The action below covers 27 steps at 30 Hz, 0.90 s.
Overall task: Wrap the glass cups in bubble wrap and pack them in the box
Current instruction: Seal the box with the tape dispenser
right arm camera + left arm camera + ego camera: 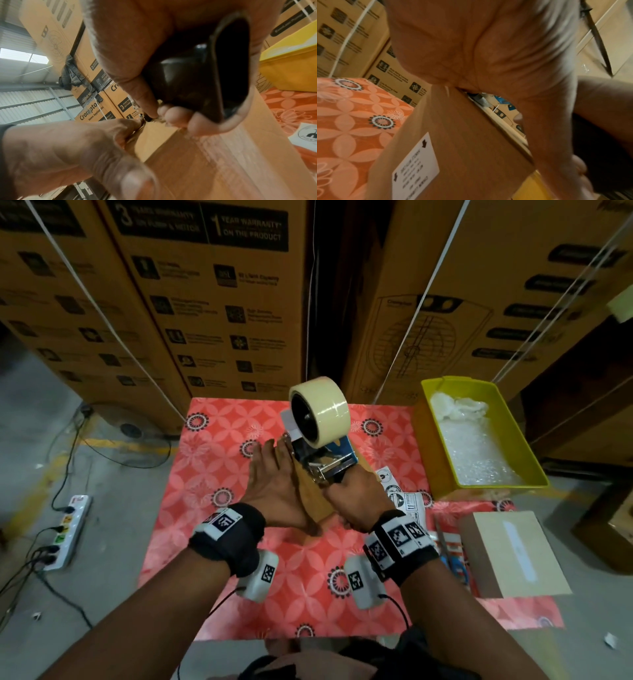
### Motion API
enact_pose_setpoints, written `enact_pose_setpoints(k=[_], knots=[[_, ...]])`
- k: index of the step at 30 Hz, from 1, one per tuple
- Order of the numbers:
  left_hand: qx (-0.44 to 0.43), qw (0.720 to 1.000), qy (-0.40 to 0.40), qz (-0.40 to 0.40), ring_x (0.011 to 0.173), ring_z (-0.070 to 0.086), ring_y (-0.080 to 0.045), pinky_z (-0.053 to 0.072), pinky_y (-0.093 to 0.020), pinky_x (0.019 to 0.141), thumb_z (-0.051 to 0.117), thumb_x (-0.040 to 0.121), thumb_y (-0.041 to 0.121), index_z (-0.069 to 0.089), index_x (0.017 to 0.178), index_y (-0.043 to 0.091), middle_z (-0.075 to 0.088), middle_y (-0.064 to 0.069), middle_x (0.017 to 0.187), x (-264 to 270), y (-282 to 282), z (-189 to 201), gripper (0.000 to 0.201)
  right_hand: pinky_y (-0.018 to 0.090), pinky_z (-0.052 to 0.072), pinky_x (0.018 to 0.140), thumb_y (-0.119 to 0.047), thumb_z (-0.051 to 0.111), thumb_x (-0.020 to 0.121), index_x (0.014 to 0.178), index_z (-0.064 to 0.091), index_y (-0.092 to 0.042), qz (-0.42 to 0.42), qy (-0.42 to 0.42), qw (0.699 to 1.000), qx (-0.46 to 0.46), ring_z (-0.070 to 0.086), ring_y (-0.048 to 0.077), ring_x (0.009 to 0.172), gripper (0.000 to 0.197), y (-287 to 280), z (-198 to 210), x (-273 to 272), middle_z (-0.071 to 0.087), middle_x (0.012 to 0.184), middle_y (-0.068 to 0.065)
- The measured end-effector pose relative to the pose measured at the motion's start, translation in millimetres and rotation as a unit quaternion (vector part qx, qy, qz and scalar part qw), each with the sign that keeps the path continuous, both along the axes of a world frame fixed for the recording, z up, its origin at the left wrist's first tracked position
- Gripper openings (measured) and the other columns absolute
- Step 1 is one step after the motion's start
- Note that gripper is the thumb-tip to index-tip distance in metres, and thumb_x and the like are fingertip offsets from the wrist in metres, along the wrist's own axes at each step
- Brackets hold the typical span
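Head view shows the box mid-bench under both hands, its long axis running near to far; the right hand grips the tape dispenser, and the left hand lies flat with fingers straight. Left wrist view: that palm presses the box top, which I judge should stay firm. Right wrist view: fingers curl round the black handle; pull straight along the seam.

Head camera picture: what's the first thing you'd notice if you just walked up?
The big roll of tape on its dispenser jumps out, standing above a cardboard box mid-table. The right hand grips the dispenser's handle while the left hand lies flat on the box. To the right, a yellow bin holds bubble wrap.
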<state>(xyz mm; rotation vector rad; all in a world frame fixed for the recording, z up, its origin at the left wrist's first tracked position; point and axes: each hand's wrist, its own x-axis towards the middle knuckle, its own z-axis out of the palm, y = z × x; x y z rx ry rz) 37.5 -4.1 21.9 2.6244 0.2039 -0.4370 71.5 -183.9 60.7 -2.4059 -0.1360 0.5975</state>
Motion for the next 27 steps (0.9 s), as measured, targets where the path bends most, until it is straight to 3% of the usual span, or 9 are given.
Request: enact_pose_setpoints(k=[2, 4, 7, 9, 12, 16, 21, 27], knots=[[0.015, 1.000, 0.025, 0.006, 0.147, -0.046, -0.041, -0.020, -0.055, 0.126, 0.082, 0.018, 0.093, -0.043, 0.153, 0.015, -0.041, -0.015, 0.166, -1.4, -3.9, 3.4, 0.200, 0.047, 0.065, 0.063, -0.037, 0.054, 0.072, 0.084, 0.067, -0.014, -0.001, -0.010, 1.000, 0.000, 0.072, 0.034, 0.061, 0.029, -1.4, -0.6, -0.3, 0.072, 0.071, 0.013], [0.009, 1.000, 0.023, 0.009, 0.150, -0.042, -0.041, -0.015, -0.057, 0.128, 0.080, 0.015, 0.096, -0.042, 0.154, 0.015, -0.038, -0.013, 0.168, -2.4, -4.3, 7.1, 0.201, 0.048, 0.065, 0.065, -0.037, 0.053, 0.072, 0.084, 0.067, -0.013, 0.005, -0.016, 1.000, 0.005, 0.073, 0.036, 0.064, 0.029, -0.7, -0.6, 0.1, 0.072, 0.074, 0.014], [-0.025, 0.999, -0.008, 0.018, 0.160, -0.001, -0.042, 0.017, -0.057, 0.130, 0.083, 0.017, 0.092, -0.031, 0.160, 0.020, -0.007, -0.007, 0.168, -3.5, -1.3, 6.4, 0.197, 0.049, 0.065, 0.066, -0.038, 0.052, 0.073, 0.084, 0.065, -0.015, 0.012, -0.021, 1.000, 0.008, 0.072, 0.038, 0.067, 0.029, 1.9, 0.0, 0.2, 0.072, 0.077, 0.016], [-0.043, 0.998, -0.034, 0.029, 0.150, 0.027, -0.041, 0.038, -0.054, 0.121, 0.084, 0.016, 0.090, -0.024, 0.162, 0.026, 0.008, -0.003, 0.160, -5.7, -0.7, 3.3, 0.193, 0.048, 0.065, 0.066, -0.040, 0.053, 0.073, 0.090, 0.066, -0.017, 0.010, -0.026, 1.000, 0.009, 0.072, 0.038, 0.070, 0.031, 2.6, -1.0, 0.3, 0.072, 0.081, 0.016], [-0.066, 0.996, -0.057, 0.037, 0.135, 0.044, -0.039, 0.051, -0.051, 0.109, 0.087, 0.018, 0.086, -0.019, 0.163, 0.032, 0.016, 0.001, 0.152, -7.8, -0.2, -0.2, 0.187, 0.048, 0.065, 0.065, -0.038, 0.053, 0.073, 0.091, 0.065, -0.016, 0.011, -0.029, 1.000, 0.007, 0.072, 0.038, 0.069, 0.031, 2.7, -1.4, -0.9, 0.072, 0.081, 0.016], [-0.062, 0.995, -0.067, 0.036, 0.129, 0.048, -0.038, 0.055, -0.051, 0.102, 0.088, 0.020, 0.085, -0.014, 0.163, 0.034, 0.018, 0.003, 0.149, -10.0, 0.3, 0.8, 0.183, 0.052, 0.064, 0.061, -0.036, 0.054, 0.076, 0.086, 0.065, -0.014, 0.015, -0.031, 0.999, 0.001, 0.070, 0.038, 0.063, 0.027, 1.7, -0.3, -2.8, 0.069, 0.073, 0.014], [-0.060, 0.996, -0.061, 0.023, 0.133, 0.040, -0.032, 0.058, -0.045, 0.099, 0.090, 0.023, 0.080, -0.006, 0.164, 0.030, 0.018, 0.003, 0.143, -10.1, 0.7, 2.2, 0.178, 0.053, 0.064, 0.062, -0.032, 0.051, 0.071, 0.080, 0.061, -0.009, 0.011, -0.022, 1.000, 0.011, 0.070, 0.039, 0.064, 0.027, -2.4, -0.1, -7.4, 0.067, 0.071, 0.016], [-0.059, 0.997, -0.049, 0.027, 0.128, 0.045, -0.029, 0.060, -0.047, 0.093, 0.091, 0.025, 0.078, -0.010, 0.163, 0.032, 0.018, 0.005, 0.140, -11.5, 0.3, 6.5, 0.177, 0.055, 0.063, 0.062, -0.035, 0.054, 0.070, 0.079, 0.063, -0.011, -0.001, -0.022, 1.000, 0.015, 0.070, 0.041, 0.065, 0.028, -7.4, -9.8, -10.1, 0.069, 0.073, 0.018]])
